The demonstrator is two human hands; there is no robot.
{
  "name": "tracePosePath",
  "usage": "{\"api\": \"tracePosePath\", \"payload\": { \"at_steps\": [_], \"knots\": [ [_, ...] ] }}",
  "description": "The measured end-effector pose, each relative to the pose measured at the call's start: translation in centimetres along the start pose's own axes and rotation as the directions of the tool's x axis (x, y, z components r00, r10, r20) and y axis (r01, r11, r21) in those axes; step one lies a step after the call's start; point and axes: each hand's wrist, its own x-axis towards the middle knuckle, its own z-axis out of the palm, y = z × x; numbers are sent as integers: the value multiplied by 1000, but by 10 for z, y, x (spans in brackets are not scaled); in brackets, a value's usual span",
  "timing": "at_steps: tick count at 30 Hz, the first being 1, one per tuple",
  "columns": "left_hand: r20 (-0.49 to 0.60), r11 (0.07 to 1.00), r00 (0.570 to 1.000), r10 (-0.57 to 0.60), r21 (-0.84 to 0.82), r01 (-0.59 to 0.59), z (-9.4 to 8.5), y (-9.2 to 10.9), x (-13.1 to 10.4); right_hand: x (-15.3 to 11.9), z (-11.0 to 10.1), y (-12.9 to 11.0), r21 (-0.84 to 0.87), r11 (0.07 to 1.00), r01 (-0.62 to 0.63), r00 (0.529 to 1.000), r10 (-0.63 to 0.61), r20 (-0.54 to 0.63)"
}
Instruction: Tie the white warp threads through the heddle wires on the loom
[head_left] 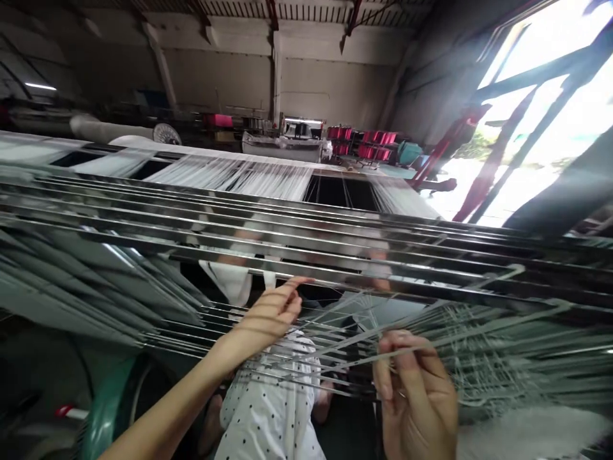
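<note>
Two hands at the threads of a loom

The left hand reaches open-fingered among the metal bars; the right hand pinches thin white threads stretched between both hands.

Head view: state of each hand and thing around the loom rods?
left hand: reaching in among the wires, fingers extended, holding nothing visible
right hand: fingers pinched on thin wires
metal rods: lying level, in parallel rows
white threads: stretched taut
</note>
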Motion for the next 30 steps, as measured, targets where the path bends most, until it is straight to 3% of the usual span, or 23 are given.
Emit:
{"api": "tracePosePath", "payload": {
  "at_steps": [5, 9, 13, 15, 17, 19, 21, 23, 25, 27, 29, 30],
  "knots": [
    [152, 998, 987, 50, -37, -45, 6, 26, -14, 7, -4, 7, -118, 981, -152, 973, 170, 154],
    [216, 994, 972, 93, -80, -78, 4, 29, -17, 10, -4, 4, -195, 964, -179, 940, 226, 256],
    [211, 993, 974, 86, -91, -68, -2, 31, -17, 8, 0, -6, -265, 951, -161, 949, 223, 223],
    [232, 988, 970, 80, -148, -46, -5, 42, -20, 10, 8, -11, -376, 922, -88, 972, 162, 168],
    [251, 984, 958, 136, -148, -101, -9, 58, -26, 15, 20, -13, -428, 904, 25, 976, 70, 204],
    [268, 974, 937, 226, -62, -217, -12, 72, -31, 21, 30, -9, -349, 934, 77, 953, 33, 300],
    [269, 962, 927, 262, 7, -274, -16, 76, -33, 23, 31, -1, -231, 973, 17, 954, 54, 295],
    [260, 976, 942, 212, -13, -216, -21, 66, -31, 18, 22, 8, -178, 982, -60, 977, 94, 191],
    [221, 995, 971, 90, -57, -79, -26, 46, -22, 6, 7, 13, -170, 983, -65, 994, 78, 71],
    [155, 994, 986, -65, -74, 77, -28, 22, -9, -6, -5, 11, -149, 983, 108, 992, -116, -49],
    [130, 981, 978, -163, -86, 175, -25, 4, 5, -14, -9, 4, -143, 927, 347, 924, -364, -119],
    [139, 976, 974, -180, -99, 195, -22, -3, 11, -17, -8, 1, -134, 901, 413, 898, -428, -107]
  ]
}}
